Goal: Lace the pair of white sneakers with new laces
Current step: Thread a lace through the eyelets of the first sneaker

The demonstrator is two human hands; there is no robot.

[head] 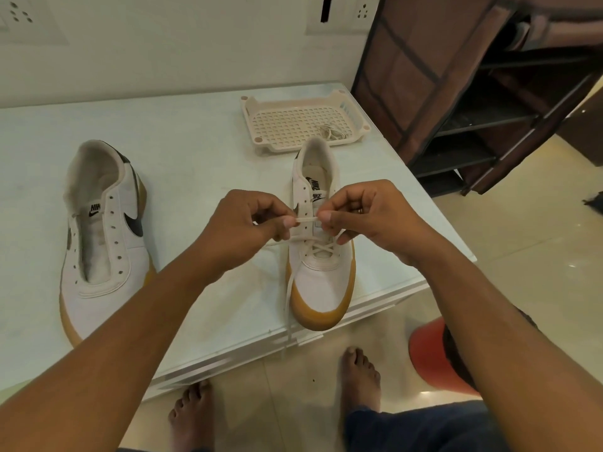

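Two white sneakers with gum soles stand on the pale table [195, 132]. The left sneaker [101, 243] has bare eyelets and no lace. The right sneaker [321, 275] carries a white lace [306, 220] crossed through its lowest eyelets. Above that shoe my left hand [248, 226] and my right hand [365, 216] pinch a short stretch of the lace taut between thumbs and fingers. One loose lace end hangs down past the toe and over the table's front edge.
A cream perforated plastic tray [303, 125] at the back of the table holds another coiled lace [331, 132]. A dark shelf rack [489, 93] stands to the right. An orange stool [434, 353] and bare feet are on the tiled floor below.
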